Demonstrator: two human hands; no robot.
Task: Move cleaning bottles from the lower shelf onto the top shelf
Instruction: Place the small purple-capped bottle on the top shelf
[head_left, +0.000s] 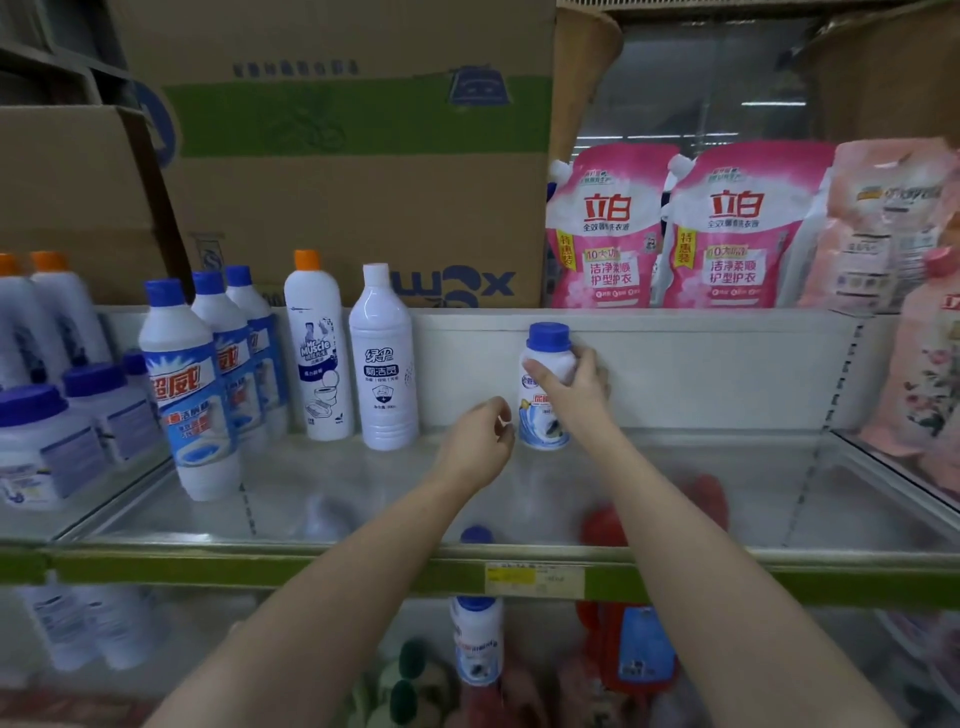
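A small white bottle with a blue cap (544, 415) stands upright on the glass top shelf (363, 499), near its white back wall. My right hand (574, 387) grips this bottle around its middle from the right. Just left of the bottle, my left hand (480, 441) hovers with its fingers loosely curled and holds nothing. Another blue-capped white bottle (477, 642) stands on the lower shelf, seen below the green shelf edge (311, 569). A red and blue bottle (641, 649) stands to its right on the lower shelf.
Left on the top shelf stand an all-white bottle (383, 364), an orange-capped bottle (317, 348) and several blue-capped bottles (189, 395). White jars (47, 441) fill the far left. Pink refill pouches (605, 228) and cardboard boxes (358, 150) sit above.
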